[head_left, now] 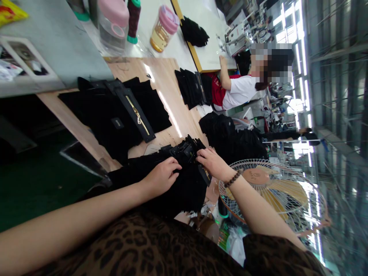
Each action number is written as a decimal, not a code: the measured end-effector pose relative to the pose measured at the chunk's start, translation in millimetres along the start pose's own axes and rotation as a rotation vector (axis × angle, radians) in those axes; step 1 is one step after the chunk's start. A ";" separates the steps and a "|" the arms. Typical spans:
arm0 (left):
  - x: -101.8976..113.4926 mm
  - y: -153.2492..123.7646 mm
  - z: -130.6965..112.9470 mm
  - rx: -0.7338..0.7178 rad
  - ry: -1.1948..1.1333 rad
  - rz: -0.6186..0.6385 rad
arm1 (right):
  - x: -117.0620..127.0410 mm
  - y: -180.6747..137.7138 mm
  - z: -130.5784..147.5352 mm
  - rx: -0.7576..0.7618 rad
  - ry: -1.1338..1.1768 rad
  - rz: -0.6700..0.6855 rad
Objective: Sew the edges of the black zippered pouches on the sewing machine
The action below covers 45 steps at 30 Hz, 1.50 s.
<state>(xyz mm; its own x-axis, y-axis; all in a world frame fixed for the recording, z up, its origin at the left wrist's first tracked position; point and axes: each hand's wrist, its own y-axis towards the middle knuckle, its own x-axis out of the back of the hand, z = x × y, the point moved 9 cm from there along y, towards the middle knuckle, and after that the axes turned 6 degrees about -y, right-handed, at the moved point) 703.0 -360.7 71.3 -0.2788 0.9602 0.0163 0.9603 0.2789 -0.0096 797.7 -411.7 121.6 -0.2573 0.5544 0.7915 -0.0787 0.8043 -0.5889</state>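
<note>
My left hand (pixel 161 177) lies curled on a bundle of black fabric pieces (pixel 184 184) at the near edge of the wooden table (pixel 169 96), fingers pinched on the cloth. My right hand (pixel 211 161), with a bead bracelet on the wrist, grips the top of the same stack, where several small black pieces (pixel 186 147) fan out. Further up the table lies a black fabric panel with a gold zipper (pixel 138 114).
Another black stack (pixel 191 89) sits at the table's far edge. A person in a white shirt (pixel 238 90) works at the neighbouring table. Bottles and thread cones (pixel 163 28) stand at the top. A floor fan (pixel 270 195) is right of my arm, beside a black heap (pixel 230 138).
</note>
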 end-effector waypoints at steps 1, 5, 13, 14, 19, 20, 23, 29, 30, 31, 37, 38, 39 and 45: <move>-0.2 -0.1 0.8 0.000 0.001 0.000 | -0.4 0.8 1.5 0.019 -0.005 0.013; 0.1 -0.7 1.4 -0.005 -0.006 -0.009 | -2.4 3.8 3.8 0.071 -0.024 0.081; 4.0 -1.2 2.5 0.001 -0.008 -0.031 | -3.9 10.5 -1.7 0.012 0.012 0.150; 5.9 -1.1 4.0 0.006 0.000 -0.044 | -3.1 9.3 -2.7 0.008 0.014 0.151; 6.4 0.8 9.8 0.062 0.144 0.023 | 7.4 -0.8 -10.4 0.032 0.069 0.148; 5.2 1.2 9.5 0.072 0.181 0.050 | 9.9 -1.2 -12.1 0.036 0.094 0.138; 0.8 2.3 4.2 0.073 0.267 0.111 | 10.2 4.4 -12.4 0.068 0.157 0.125; -7.6 3.7 -4.2 0.063 0.347 0.180 | -5.4 25.7 -1.8 0.163 0.157 0.186; -7.0 3.7 -4.7 0.062 0.349 0.179 | -4.8 26.8 -1.8 0.160 0.143 0.183; -5.6 3.6 -5.0 0.062 0.349 0.171 | -2.9 26.9 -2.3 0.152 0.124 0.173; 5.6 1.3 -2.5 0.071 0.319 0.097 | 9.0 10.3 -10.1 0.058 0.053 0.138; 5.3 0.9 -2.7 0.063 0.320 0.101 | 9.1 7.3 -11.5 0.045 0.064 0.138; 4.5 0.5 -3.6 0.047 0.328 0.106 | 8.9 5.1 -12.2 0.038 0.077 0.137; 1.5 -0.6 -9.1 -0.020 0.377 0.104 | 4.7 7.7 -9.7 0.064 0.098 0.143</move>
<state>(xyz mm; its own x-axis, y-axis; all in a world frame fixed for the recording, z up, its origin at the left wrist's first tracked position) 702.1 -359.6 80.4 -0.1585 0.9103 0.3824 0.9843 0.1760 -0.0109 805.2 -400.8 122.4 -0.1757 0.6825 0.7094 -0.1100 0.7025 -0.7031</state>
